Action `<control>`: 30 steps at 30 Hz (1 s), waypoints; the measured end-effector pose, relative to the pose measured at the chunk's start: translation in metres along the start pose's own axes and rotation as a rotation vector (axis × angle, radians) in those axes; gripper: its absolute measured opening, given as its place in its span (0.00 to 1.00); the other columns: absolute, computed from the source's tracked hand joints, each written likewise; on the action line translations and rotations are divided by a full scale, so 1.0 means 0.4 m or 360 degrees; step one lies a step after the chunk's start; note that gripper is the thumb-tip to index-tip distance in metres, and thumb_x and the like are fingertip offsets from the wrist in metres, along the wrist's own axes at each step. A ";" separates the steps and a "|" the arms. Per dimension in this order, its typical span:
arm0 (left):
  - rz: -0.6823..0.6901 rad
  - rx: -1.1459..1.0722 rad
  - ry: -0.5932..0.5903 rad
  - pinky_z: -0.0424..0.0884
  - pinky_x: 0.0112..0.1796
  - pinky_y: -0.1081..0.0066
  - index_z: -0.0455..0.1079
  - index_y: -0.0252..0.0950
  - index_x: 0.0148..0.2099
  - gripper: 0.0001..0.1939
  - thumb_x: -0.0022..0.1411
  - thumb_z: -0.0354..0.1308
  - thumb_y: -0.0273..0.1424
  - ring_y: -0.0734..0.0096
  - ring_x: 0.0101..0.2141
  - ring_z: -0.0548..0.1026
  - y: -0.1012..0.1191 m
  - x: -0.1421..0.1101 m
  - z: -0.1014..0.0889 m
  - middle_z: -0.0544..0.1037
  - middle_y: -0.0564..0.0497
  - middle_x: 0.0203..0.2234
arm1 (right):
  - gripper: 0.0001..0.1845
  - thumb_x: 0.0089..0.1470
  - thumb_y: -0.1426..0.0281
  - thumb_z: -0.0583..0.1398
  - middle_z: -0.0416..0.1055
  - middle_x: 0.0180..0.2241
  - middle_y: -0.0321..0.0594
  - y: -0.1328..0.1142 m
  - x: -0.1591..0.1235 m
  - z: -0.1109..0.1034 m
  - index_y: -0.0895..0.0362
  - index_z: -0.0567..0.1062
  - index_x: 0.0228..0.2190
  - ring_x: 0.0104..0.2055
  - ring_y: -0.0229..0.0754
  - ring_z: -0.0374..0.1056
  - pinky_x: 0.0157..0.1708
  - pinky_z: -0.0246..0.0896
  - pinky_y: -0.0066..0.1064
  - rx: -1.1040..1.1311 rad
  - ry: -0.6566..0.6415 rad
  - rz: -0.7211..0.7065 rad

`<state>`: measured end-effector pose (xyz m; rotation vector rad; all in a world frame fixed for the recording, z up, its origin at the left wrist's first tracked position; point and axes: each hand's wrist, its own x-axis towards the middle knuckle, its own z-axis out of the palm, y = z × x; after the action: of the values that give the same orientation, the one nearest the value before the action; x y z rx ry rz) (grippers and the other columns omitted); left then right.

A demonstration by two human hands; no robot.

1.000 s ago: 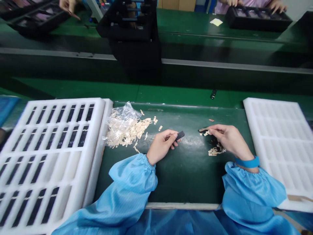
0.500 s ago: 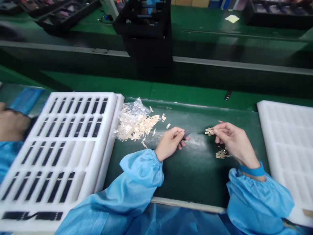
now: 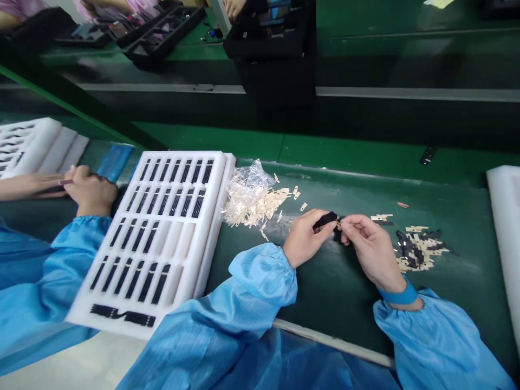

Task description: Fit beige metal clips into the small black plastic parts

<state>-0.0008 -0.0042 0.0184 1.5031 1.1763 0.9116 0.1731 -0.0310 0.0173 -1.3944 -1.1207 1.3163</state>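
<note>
My left hand [image 3: 306,238] pinches a black strip [image 3: 326,219] between thumb and fingers. Fingertip to fingertip with it, my right hand [image 3: 371,246] is closed at the strip's end on a small gold-coloured piece [image 3: 338,222], mostly covered by the fingers. To the right of that hand lies a mixed pile of black strips and cream tabs [image 3: 420,249], with a few tabs [image 3: 382,218] just above it. Left of my left hand, a heap of loose cream tabs [image 3: 255,206] spills from a clear plastic bag [image 3: 254,176].
A white foam tray [image 3: 173,230] with black strips in many slots stands at left, stacked on another. Beyond it are a co-worker's hands [image 3: 91,189] and more foam trays [image 3: 49,146]. Another white tray [image 3: 506,216] is at the right edge. Black bins [image 3: 268,43] stand behind.
The view has shifted right. My right hand has left the pile and moved left to meet my left hand; the cream tabs it held are out of its fingers. The black strip now shows clearly.
</note>
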 end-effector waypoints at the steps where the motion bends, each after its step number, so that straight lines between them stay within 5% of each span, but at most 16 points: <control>1: 0.0006 0.0020 -0.0005 0.72 0.43 0.70 0.76 0.37 0.44 0.09 0.67 0.60 0.36 0.67 0.40 0.78 0.000 0.000 0.000 0.80 0.48 0.39 | 0.15 0.59 0.55 0.66 0.71 0.25 0.35 -0.004 0.000 0.001 0.55 0.77 0.37 0.27 0.39 0.67 0.30 0.67 0.32 -0.0019 -0.0003 -0.0007; 7: -0.0076 0.0118 0.0029 0.67 0.34 0.73 0.72 0.36 0.35 0.11 0.67 0.60 0.38 0.72 0.32 0.73 -0.001 -0.001 0.000 0.75 0.53 0.29 | 0.16 0.56 0.55 0.68 0.75 0.28 0.38 -0.009 -0.008 0.011 0.55 0.79 0.36 0.28 0.40 0.70 0.29 0.67 0.32 -0.0150 0.0060 -0.0081; 13: -0.0144 0.0100 0.0301 0.70 0.34 0.73 0.72 0.39 0.51 0.15 0.65 0.62 0.39 0.74 0.29 0.72 -0.004 -0.008 0.008 0.75 0.54 0.30 | 0.15 0.58 0.56 0.67 0.74 0.26 0.37 0.012 -0.010 0.015 0.55 0.80 0.37 0.26 0.40 0.69 0.28 0.65 0.32 -0.0145 0.0129 -0.0056; 15: -0.0070 0.0147 0.0343 0.71 0.35 0.72 0.74 0.39 0.50 0.14 0.67 0.60 0.40 0.72 0.31 0.73 -0.004 -0.010 0.005 0.77 0.52 0.31 | 0.15 0.57 0.56 0.67 0.74 0.25 0.36 0.014 -0.006 0.020 0.55 0.79 0.36 0.26 0.40 0.69 0.28 0.66 0.32 -0.0114 0.0181 -0.0037; 20: 0.0178 0.0346 0.0089 0.72 0.45 0.70 0.77 0.41 0.47 0.09 0.69 0.58 0.36 0.66 0.41 0.80 0.009 -0.017 -0.011 0.82 0.49 0.40 | 0.13 0.57 0.57 0.65 0.75 0.27 0.36 -0.009 -0.012 0.038 0.54 0.78 0.34 0.26 0.39 0.69 0.29 0.68 0.32 -0.0037 0.0173 -0.0108; 30: 0.0208 0.0775 0.0027 0.68 0.26 0.76 0.77 0.42 0.37 0.11 0.60 0.61 0.43 0.73 0.23 0.76 -0.051 0.009 -0.054 0.80 0.56 0.25 | 0.06 0.53 0.67 0.66 0.72 0.26 0.33 0.023 0.014 0.049 0.57 0.79 0.32 0.26 0.34 0.65 0.29 0.65 0.24 -0.0077 0.0137 -0.0201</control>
<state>-0.0248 0.0054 0.0038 1.9817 1.3915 0.7539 0.1542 -0.0269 0.0064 -1.3788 -1.1697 1.1359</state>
